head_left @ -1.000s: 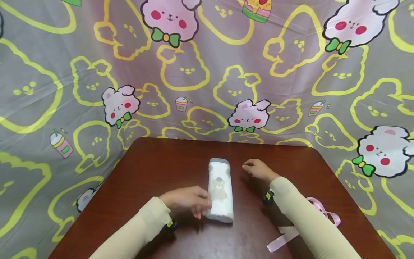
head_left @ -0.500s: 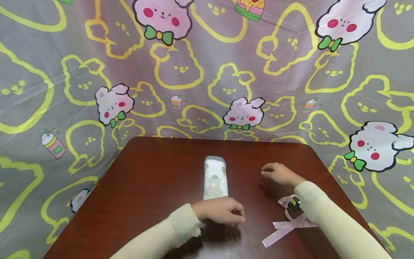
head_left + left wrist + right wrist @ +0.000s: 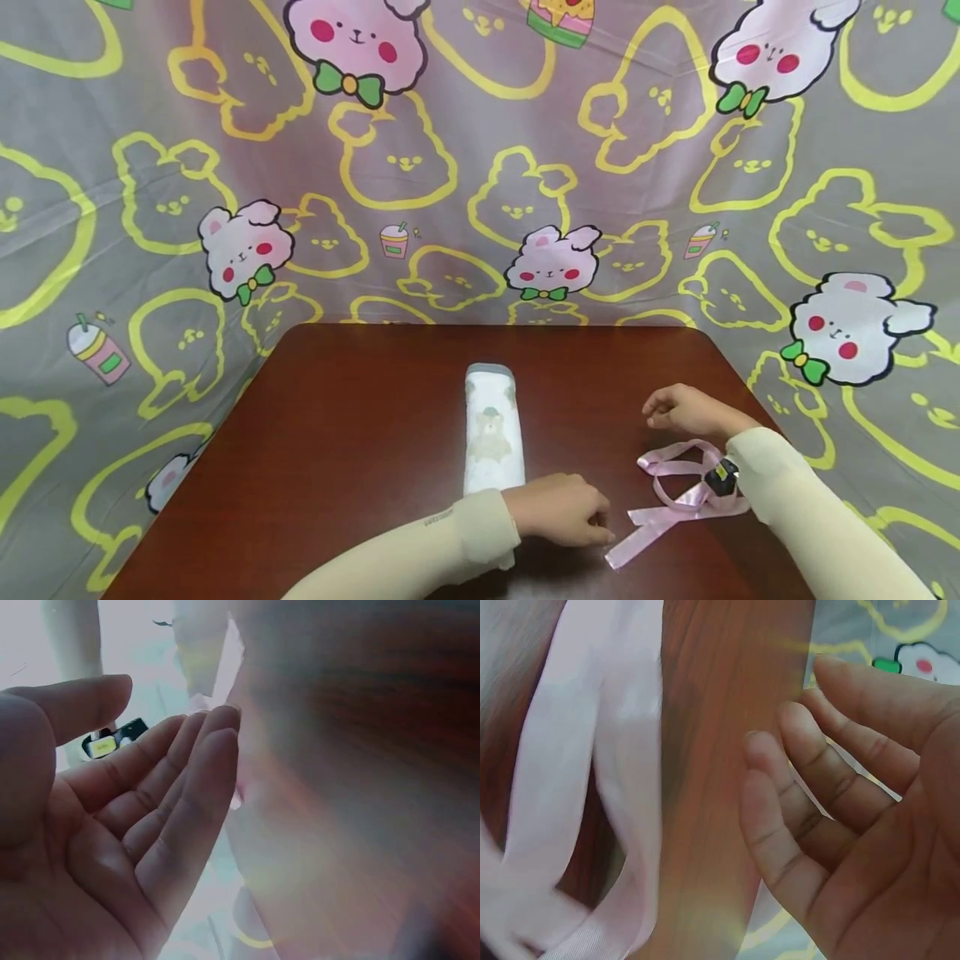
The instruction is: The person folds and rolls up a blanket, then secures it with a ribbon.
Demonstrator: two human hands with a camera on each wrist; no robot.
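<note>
Light, limp, slippery pink ribbon [image 3: 670,498] near table's [image 3: 360,417] right front edge, best pinched at loose tail beside left hand [image 3: 561,510]; fingers of both left and right hand [image 3: 686,410] relaxed, empty.

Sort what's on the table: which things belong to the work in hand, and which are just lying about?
In hand: pink ribbon, with the left hand at its end; rolled towel; right hand, holding nothing.
Lying about: brown table; bunny-print backdrop.
</note>
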